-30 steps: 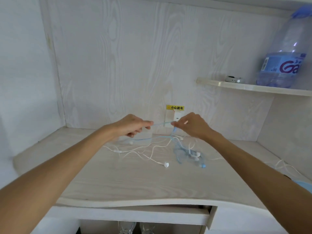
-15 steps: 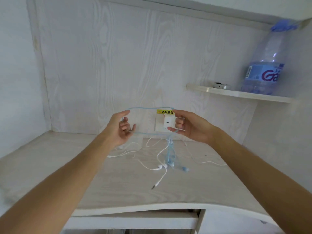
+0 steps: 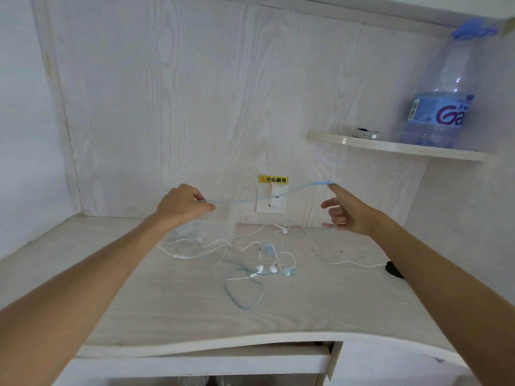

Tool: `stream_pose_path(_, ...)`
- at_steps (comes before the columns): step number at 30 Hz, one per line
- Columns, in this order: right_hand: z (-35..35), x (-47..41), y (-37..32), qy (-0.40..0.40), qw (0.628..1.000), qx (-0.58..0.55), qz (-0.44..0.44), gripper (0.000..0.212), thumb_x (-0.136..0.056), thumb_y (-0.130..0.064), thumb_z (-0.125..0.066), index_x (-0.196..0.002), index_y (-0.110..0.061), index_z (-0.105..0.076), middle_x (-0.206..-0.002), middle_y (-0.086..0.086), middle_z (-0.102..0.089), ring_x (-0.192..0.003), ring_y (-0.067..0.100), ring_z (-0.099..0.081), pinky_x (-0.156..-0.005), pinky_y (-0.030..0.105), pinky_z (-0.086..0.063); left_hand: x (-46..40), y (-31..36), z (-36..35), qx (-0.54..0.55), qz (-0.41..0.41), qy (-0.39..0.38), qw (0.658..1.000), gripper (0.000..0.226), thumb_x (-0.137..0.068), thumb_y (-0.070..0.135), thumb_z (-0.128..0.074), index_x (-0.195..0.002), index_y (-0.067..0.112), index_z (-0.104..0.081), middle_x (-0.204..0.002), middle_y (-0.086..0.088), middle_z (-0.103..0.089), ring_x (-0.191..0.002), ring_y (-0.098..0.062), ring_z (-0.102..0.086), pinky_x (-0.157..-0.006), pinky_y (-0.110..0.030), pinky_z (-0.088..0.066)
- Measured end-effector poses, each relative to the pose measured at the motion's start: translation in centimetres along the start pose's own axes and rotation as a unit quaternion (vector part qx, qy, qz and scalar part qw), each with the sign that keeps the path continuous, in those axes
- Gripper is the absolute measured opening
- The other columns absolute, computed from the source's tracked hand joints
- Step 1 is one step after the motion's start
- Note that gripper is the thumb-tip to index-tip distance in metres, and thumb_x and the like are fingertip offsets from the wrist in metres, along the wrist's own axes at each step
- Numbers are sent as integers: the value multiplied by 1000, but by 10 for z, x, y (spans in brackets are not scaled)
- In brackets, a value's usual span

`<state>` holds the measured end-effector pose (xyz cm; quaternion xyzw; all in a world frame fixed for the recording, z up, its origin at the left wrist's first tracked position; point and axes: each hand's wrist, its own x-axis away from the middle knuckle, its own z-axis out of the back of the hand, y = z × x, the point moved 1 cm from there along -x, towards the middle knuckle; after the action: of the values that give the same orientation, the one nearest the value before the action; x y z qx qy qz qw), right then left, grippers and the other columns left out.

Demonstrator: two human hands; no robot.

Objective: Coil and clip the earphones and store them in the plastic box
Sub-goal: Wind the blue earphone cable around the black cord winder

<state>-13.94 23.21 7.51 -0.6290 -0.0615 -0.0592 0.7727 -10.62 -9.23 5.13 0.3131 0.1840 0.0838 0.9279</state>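
While both forearms reach out over the pale wood-grain desk (image 3: 139, 310), the left hand (image 3: 181, 206) is curled closed, pinching one end of a light blue earphone cable (image 3: 252, 200) between thumb and fingers. The right hand (image 3: 347, 211) is partly open: its index finger (image 3: 335, 190) is stretched straight, with the cable draped over its tip, while the other fingers curl loosely; whether they hold the lower run of cable cannot be told. The cable runs in a thin, nearly taut line between the two hands, raised above the desk in front of the wall socket (image 3: 271, 199). Below the hands, the rest of the blue cable lies in a loose loop (image 3: 242, 291) on the desk, tangled with white earphones (image 3: 262, 268) and their thin white cords (image 3: 195, 242).
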Motion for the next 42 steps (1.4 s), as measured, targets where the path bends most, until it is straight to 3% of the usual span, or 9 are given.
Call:
stream_pose_path(5,6,1,6,39,955,293,14,57,-98,-53,-29,-83,-5,-55,-54,0,-27,-45,12,-23,-43,22,-23,2,-4,-5,-95,-25,-37,994,47,-78,18,-73,-122,15,-56,-126,-9,-53,-113,-25,-48,-89,-32,-40)
stream_pose_path(11,-22,14,-9,-96,995,13,-35,35,-100,-20,-34,-67,-13,-43,-43,-7,-23,-33,6,-19,-35,16,-20,44,57,-19,60,-138,-130,980,28,-67,3,-69,-87,22,-65,-88,8,-66,-91,-16,-62,-75,-23,-46)
stream_pose_path(16,-47,40,-38,-161,968,-188,-34,35,-96,-8,-32,-62,-10,-42,-46,-2,-25,-33,8,-22,-34,15,-22,74,93,-52,87,-163,-392,901,66,-80,27,-75,-136,21,-42,-135,13,-47,-126,-2,-43,-103,-20,-35)
stream_pose_path(21,-32,48,-53,-108,929,-353,12,35,-94,-2,-29,-61,-11,-39,-49,-1,-25,-45,9,-18,-35,15,-23,80,66,-93,-48,-174,-308,934,74,-66,39,-84,-121,18,-39,-123,3,-42,-105,-15,-54,-89,-30,-46)
stream_pose_path(25,3,37,-40,-36,918,-396,15,36,-95,-2,-26,-61,-13,-35,-48,-1,-26,-38,9,-19,-32,15,-26,68,34,-86,-108,-200,-215,950,24,-78,37,-73,-95,22,-66,-95,9,-67,-92,-12,-63,-76,-22,-44)
stream_pose_path(31,28,17,16,56,994,90,-33,20,-96,-8,-43,-79,-4,-53,-65,8,-50,-59,16,-47,-59,30,-53,59,26,-66,17,-194,-242,951,5,-79,31,-73,-81,31,-69,-84,14,-69,-79,-2,-63,-76,-17,-44)
stream_pose_path(36,14,21,29,93,781,617,-23,53,-93,-27,-54,-135,0,-36,-128,17,-44,-115,30,-47,-92,37,-41,73,35,-89,-105,-267,-262,921,26,-80,41,-71,-104,32,-68,-105,14,-64,-96,-7,-57,-78,-21,-43)
stream_pose_path(38,2,26,27,139,744,642,121,57,-93,-26,-54,-140,-5,-30,-141,14,-34,-129,31,-36,-102,41,-36,72,37,-92,-139,-288,-223,921,21,-81,46,-68,-95,31,-70,-100,13,-62,-98,-7,-55,-82,-28,-43)
stream_pose_path(42,-36,45,28,-110,836,448,297,27,-92,-21,-57,-118,-17,-60,-119,-1,-59,-105,18,-56,-95,32,-45,62,49,-81,30,-229,-257,938,20,-89,33,-63,-97,16,-72,-96,6,-67,-95,-7,-60,-86,-26,-45)
